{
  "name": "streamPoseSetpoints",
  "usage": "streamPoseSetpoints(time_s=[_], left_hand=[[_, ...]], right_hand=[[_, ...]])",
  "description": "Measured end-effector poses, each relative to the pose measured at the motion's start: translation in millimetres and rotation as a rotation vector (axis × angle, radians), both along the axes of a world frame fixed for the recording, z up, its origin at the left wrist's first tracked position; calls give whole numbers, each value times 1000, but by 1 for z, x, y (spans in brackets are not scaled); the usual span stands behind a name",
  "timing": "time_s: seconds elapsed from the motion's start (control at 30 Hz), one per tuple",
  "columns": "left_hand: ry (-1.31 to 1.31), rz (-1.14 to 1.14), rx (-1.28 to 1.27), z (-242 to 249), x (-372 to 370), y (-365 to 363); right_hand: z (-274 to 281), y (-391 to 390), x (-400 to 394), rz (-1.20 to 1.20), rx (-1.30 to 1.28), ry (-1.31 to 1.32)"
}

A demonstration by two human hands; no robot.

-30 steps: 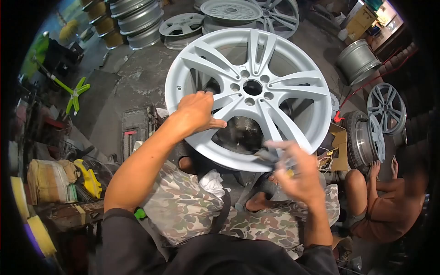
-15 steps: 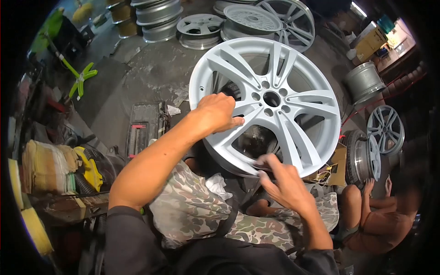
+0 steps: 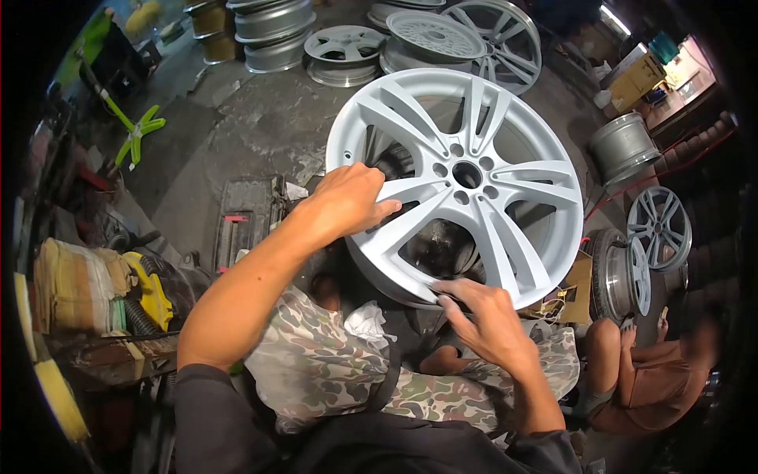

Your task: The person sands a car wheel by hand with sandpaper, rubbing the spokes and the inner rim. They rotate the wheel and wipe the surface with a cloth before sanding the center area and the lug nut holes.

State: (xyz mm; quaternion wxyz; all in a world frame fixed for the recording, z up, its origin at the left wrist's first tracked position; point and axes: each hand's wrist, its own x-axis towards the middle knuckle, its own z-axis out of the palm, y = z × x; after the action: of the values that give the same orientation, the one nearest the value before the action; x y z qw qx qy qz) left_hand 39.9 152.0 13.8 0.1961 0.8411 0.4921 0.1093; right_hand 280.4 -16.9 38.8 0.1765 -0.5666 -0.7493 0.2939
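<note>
A large light-grey wheel rim [image 3: 467, 175] with paired spokes and a round centre hole lies in front of me, tilted slightly. My left hand [image 3: 348, 197] grips a spoke on its left side, with the thumb over the spoke's face and the other fingers partly hidden. At the rim's near edge, my right hand [image 3: 483, 316] presses a small dark piece, mostly hidden by the fingers, against the lip. The fingers of that hand are bent, with the thumb below the edge.
Stacked rims [image 3: 272, 35] stand at the back. A toolbox [image 3: 243, 217] lies left of the wheel. At the right are a tyre [image 3: 609, 272], a cardboard box [image 3: 580, 288] and another seated person [image 3: 651, 387]. Cloths [image 3: 79, 284] are piled at the left.
My left hand has shifted slightly left and down along the spoke. My right hand has moved slightly down and now rests on the rim's edge, less blurred. The view has shifted a little.
</note>
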Motion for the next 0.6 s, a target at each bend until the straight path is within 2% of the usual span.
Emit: streamPoseSetpoints(time_s=[0.1, 0.17, 0.2, 0.23, 0.3, 0.37, 0.5, 0.6], left_hand=[[-22, 20, 68, 4, -6, -6], [-25, 25, 89, 2, -12, -2], [-31, 27, 113, 1, -14, 2], [3, 1, 37, 6, -16, 10], [-51, 43, -83, 15, -18, 13], [-87, 72, -44, 15, -24, 9], [-99, 143, -53, 31, -31, 7], [-162, 54, 60, 27, -27, -1]], right_hand=[[-1, -14, 13, -16, 103, 23], [3, -7, 5, -40, -2, -44], [-7, -1, -1, -9, 69, 40], [-16, 1, -7, 20, 138, 124], [-25, -1, -14, -26, 65, 198], [-29, -12, -11, -3, 255, 148], [-12, -37, 18, 8, 297, -70], [-23, -30, 7, 3, 338, -53]])
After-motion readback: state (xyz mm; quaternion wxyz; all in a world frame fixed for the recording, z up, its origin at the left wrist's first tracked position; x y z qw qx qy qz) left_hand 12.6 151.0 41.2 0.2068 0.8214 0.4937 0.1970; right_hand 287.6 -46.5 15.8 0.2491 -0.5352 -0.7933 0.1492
